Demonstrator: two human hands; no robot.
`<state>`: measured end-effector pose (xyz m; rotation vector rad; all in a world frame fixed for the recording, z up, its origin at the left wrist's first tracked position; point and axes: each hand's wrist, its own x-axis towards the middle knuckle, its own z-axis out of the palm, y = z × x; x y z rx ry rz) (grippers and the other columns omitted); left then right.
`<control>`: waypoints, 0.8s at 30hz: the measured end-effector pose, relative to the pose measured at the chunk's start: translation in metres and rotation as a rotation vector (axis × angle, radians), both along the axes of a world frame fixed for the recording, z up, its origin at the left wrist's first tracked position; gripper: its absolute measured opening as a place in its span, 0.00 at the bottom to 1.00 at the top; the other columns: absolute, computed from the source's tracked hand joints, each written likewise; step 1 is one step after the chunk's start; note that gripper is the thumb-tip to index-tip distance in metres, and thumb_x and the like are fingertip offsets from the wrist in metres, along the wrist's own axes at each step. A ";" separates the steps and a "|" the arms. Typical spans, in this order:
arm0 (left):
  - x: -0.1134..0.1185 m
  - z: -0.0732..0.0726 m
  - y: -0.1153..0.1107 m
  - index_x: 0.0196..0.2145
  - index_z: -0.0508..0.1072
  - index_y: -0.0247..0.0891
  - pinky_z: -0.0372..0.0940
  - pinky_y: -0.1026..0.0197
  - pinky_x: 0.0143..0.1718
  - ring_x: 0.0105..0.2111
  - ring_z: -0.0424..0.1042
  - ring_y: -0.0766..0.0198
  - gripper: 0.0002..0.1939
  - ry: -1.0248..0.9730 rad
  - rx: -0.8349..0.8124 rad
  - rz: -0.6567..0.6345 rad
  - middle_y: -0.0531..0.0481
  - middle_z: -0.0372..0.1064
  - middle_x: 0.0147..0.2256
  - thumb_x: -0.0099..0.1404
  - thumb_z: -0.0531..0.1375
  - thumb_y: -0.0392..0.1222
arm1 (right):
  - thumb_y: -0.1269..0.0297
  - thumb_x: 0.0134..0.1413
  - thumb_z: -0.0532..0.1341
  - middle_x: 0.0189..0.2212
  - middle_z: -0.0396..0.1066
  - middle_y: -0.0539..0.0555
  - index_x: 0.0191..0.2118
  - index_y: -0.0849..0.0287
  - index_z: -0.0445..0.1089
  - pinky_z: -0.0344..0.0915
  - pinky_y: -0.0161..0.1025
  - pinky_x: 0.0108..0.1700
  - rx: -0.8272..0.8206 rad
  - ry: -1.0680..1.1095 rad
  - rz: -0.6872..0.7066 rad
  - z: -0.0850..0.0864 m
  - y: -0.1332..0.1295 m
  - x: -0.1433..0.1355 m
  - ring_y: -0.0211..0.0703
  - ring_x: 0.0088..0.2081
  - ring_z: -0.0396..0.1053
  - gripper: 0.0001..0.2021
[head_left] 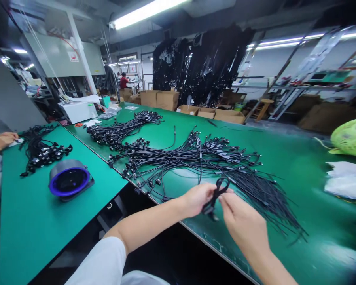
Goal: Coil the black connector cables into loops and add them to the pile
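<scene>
Over the front edge of the green table, my left hand is closed on a black cable folded into a small looped bundle. The bundle's loop points up and its connector ends hang below. My right hand pinches the same bundle from the other side, with thumb and fingers together at its middle. Whether a tie is between those fingers I cannot make out. Just beyond my hands lies a large pile of black cables with small connectors. Thin black strands fan out to the right of it.
A purple-rimmed fan stands on the left table. Another person's hand is by a cable heap at far left. More cables lie at the back. White bags and a lime-green object sit at right.
</scene>
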<state>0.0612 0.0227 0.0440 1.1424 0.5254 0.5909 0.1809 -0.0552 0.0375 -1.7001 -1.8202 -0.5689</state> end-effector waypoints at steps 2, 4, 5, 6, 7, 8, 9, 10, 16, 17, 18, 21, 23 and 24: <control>-0.017 0.001 -0.005 0.40 0.75 0.33 0.57 0.52 0.56 0.45 0.69 0.55 0.25 -0.024 0.160 0.084 0.42 0.75 0.38 0.68 0.45 0.52 | 0.62 0.63 0.50 0.24 0.70 0.49 0.28 0.55 0.65 0.53 0.34 0.26 -0.101 0.165 0.086 -0.009 -0.006 0.000 0.39 0.24 0.66 0.13; -0.030 -0.004 -0.016 0.34 0.76 0.37 0.55 0.54 0.56 0.45 0.66 0.55 0.28 0.046 0.388 0.145 0.44 0.76 0.36 0.69 0.44 0.59 | 0.62 0.63 0.51 0.22 0.69 0.48 0.26 0.55 0.65 0.53 0.34 0.25 -0.152 0.221 0.070 -0.012 -0.009 0.004 0.38 0.23 0.65 0.14; -0.034 -0.008 -0.022 0.32 0.75 0.38 0.55 0.54 0.55 0.43 0.65 0.56 0.29 0.089 0.454 0.119 0.45 0.76 0.33 0.69 0.44 0.61 | 0.63 0.62 0.51 0.21 0.68 0.48 0.25 0.56 0.65 0.52 0.34 0.26 -0.141 0.204 0.032 -0.011 -0.011 0.007 0.38 0.23 0.64 0.14; -0.036 -0.013 -0.027 0.31 0.75 0.38 0.56 0.54 0.52 0.41 0.65 0.57 0.29 0.121 0.477 0.072 0.45 0.75 0.32 0.68 0.45 0.62 | 0.64 0.62 0.51 0.21 0.67 0.49 0.25 0.56 0.64 0.52 0.35 0.27 -0.110 0.163 -0.011 -0.009 -0.014 0.008 0.38 0.23 0.64 0.14; -0.036 -0.019 -0.031 0.30 0.75 0.38 0.58 0.55 0.49 0.38 0.65 0.58 0.30 0.139 0.464 0.022 0.46 0.75 0.32 0.68 0.45 0.64 | 0.66 0.61 0.51 0.21 0.67 0.49 0.24 0.57 0.64 0.52 0.35 0.28 -0.069 0.106 -0.044 -0.007 -0.017 0.008 0.38 0.24 0.63 0.14; -0.035 -0.024 -0.032 0.30 0.76 0.38 0.59 0.56 0.47 0.36 0.64 0.59 0.31 0.140 0.417 -0.010 0.46 0.74 0.33 0.67 0.46 0.65 | 0.68 0.61 0.51 0.22 0.67 0.50 0.25 0.57 0.65 0.52 0.36 0.30 -0.030 0.048 -0.054 -0.005 -0.021 0.005 0.38 0.25 0.63 0.13; -0.032 -0.028 -0.032 0.29 0.76 0.37 0.60 0.56 0.45 0.35 0.65 0.59 0.33 0.130 0.342 -0.031 0.47 0.74 0.34 0.66 0.45 0.67 | 0.69 0.61 0.51 0.22 0.67 0.51 0.26 0.58 0.65 0.52 0.36 0.31 -0.002 -0.004 -0.038 -0.004 -0.026 0.000 0.38 0.26 0.63 0.13; -0.029 -0.030 -0.030 0.29 0.77 0.36 0.61 0.56 0.44 0.35 0.65 0.59 0.35 0.114 0.248 -0.046 0.46 0.73 0.34 0.65 0.44 0.69 | 0.71 0.60 0.51 0.22 0.66 0.51 0.27 0.58 0.66 0.52 0.37 0.32 0.015 -0.040 -0.004 -0.004 -0.030 -0.007 0.39 0.27 0.62 0.13; -0.035 -0.008 -0.020 0.30 0.79 0.34 0.59 0.57 0.51 0.46 0.66 0.54 0.30 0.033 0.197 -0.046 0.42 0.72 0.41 0.65 0.52 0.64 | 0.74 0.60 0.50 0.23 0.67 0.50 0.27 0.58 0.66 0.50 0.36 0.31 -0.169 0.059 0.094 -0.020 -0.043 -0.022 0.38 0.26 0.61 0.12; -0.039 -0.005 -0.022 0.29 0.80 0.34 0.58 0.57 0.53 0.47 0.66 0.55 0.27 0.055 0.281 -0.058 0.42 0.71 0.43 0.65 0.54 0.61 | 0.73 0.60 0.51 0.23 0.67 0.50 0.28 0.58 0.66 0.50 0.36 0.31 -0.192 0.104 0.057 -0.022 -0.043 -0.018 0.37 0.26 0.61 0.12; -0.042 -0.003 -0.026 0.27 0.80 0.35 0.57 0.58 0.53 0.47 0.66 0.55 0.24 0.081 0.342 -0.068 0.43 0.70 0.43 0.65 0.55 0.57 | 0.72 0.61 0.51 0.23 0.67 0.50 0.28 0.58 0.67 0.50 0.36 0.31 -0.199 0.145 0.017 -0.023 -0.043 -0.013 0.37 0.27 0.61 0.12; -0.044 -0.008 -0.039 0.28 0.78 0.36 0.60 0.59 0.50 0.45 0.66 0.58 0.15 0.133 0.337 -0.011 0.45 0.69 0.41 0.64 0.59 0.49 | 0.68 0.64 0.51 0.24 0.67 0.51 0.28 0.58 0.66 0.51 0.36 0.32 -0.173 0.214 -0.044 -0.024 -0.043 -0.006 0.38 0.29 0.62 0.13; -0.042 -0.016 -0.045 0.35 0.77 0.37 0.61 0.60 0.48 0.43 0.67 0.60 0.09 0.157 0.237 0.055 0.47 0.68 0.42 0.60 0.63 0.45 | 0.67 0.65 0.50 0.24 0.66 0.51 0.28 0.58 0.66 0.51 0.36 0.33 -0.136 0.197 -0.052 -0.026 -0.045 -0.008 0.39 0.29 0.61 0.14; -0.041 -0.020 -0.047 0.41 0.75 0.38 0.62 0.60 0.49 0.44 0.67 0.60 0.13 0.169 0.184 0.069 0.47 0.69 0.44 0.58 0.65 0.43 | 0.68 0.65 0.50 0.24 0.66 0.51 0.28 0.58 0.66 0.52 0.36 0.34 -0.119 0.173 -0.057 -0.028 -0.046 -0.011 0.39 0.29 0.61 0.14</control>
